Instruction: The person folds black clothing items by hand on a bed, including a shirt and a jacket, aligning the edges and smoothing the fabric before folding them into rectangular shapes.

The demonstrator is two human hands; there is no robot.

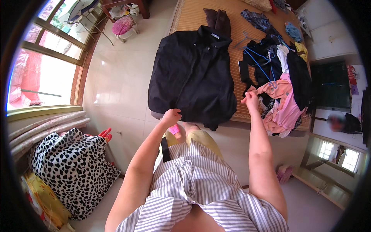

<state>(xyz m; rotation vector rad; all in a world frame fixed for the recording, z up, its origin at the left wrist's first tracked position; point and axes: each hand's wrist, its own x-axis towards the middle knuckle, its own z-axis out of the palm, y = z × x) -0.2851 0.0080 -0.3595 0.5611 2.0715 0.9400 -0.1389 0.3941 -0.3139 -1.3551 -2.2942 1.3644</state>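
Note:
A black collared garment (191, 75) with snap-like fasteners lies spread front up on a woven mat (200, 8), its collar away from me. My left hand (171, 117) is at its near hem, left of the middle, with the fingers curled against the cloth. My right hand (250, 101) is apart from it, to its right, beside the near left edge of a heap of clothes. Its fingers are bent, and whether they pinch anything is unclear. Just beyond it are a peach-pink garment (274, 88) and a blue wire hanger (262, 69).
Dark folded fabric (221, 23) lies beyond the collar. A black phone-like object (243, 71) lies left of the heap. A pink-topped stool (123, 26) stands on the tiled floor (116, 75). A spotted cloth (75, 171) covers something at left. Another person (350, 123) is at far right.

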